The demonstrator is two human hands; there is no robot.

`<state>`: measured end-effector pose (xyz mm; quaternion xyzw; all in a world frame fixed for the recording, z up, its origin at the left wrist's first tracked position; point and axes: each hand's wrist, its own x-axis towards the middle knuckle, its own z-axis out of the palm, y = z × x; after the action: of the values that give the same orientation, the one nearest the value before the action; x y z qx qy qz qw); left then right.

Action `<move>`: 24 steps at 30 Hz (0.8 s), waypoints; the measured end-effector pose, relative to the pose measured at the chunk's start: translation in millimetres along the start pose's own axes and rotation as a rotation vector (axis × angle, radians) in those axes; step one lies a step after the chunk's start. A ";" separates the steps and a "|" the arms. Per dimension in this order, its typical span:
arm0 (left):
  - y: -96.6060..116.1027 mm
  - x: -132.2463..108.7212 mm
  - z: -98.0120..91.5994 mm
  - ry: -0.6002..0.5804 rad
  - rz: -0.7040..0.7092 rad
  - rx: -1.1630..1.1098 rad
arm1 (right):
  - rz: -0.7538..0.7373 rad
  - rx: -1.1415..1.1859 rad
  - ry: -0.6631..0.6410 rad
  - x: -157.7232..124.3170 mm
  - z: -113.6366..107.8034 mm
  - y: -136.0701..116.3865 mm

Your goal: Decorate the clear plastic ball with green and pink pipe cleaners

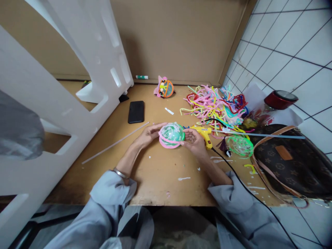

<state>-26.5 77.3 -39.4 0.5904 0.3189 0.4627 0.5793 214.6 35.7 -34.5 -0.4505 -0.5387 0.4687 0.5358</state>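
Between my two hands is a clear plastic ball (171, 133) with green and white inside, edged with pink and green pipe cleaner. My left hand (151, 134) grips its left side, fingers curled round the rim. On the other side my right hand (194, 141) pinches the right edge, thumb in front. Just beyond the right hand lies a yellow glue gun (204, 134), its black cord trailing to the lower right. Another clear dome with a green rim (240, 145) rests farther right, beside the bag.
A heap of colourful pipe cleaners (212, 103) lies at the back right. A black phone (136, 112), a decorated ball ornament (165, 88) and a glue stick (115, 143) are on the table. A brown handbag (293, 159) and a red-lidded jar (280, 100) stand right; a white partition (103, 69) rises left.
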 end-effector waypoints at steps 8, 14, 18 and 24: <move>2.2 -0.3 -0.1 0.026 -0.048 0.004 | -0.005 -0.025 0.013 -0.5 3.9 1.1; 1.3 0.4 -0.4 0.038 -0.055 -0.015 | -0.049 -0.096 0.102 -5.6 7.7 -3.4; 1.9 -0.7 -1.0 0.032 -0.056 -0.033 | -0.130 -0.188 0.124 -9.8 8.8 -9.7; 3.4 -1.3 0.0 0.067 -0.084 -0.019 | -0.123 -0.186 0.022 -12.7 12.6 -17.6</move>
<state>-27.5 75.7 -36.3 0.5551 0.3584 0.4604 0.5929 202.5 20.1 -18.9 -0.4695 -0.6007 0.3780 0.5251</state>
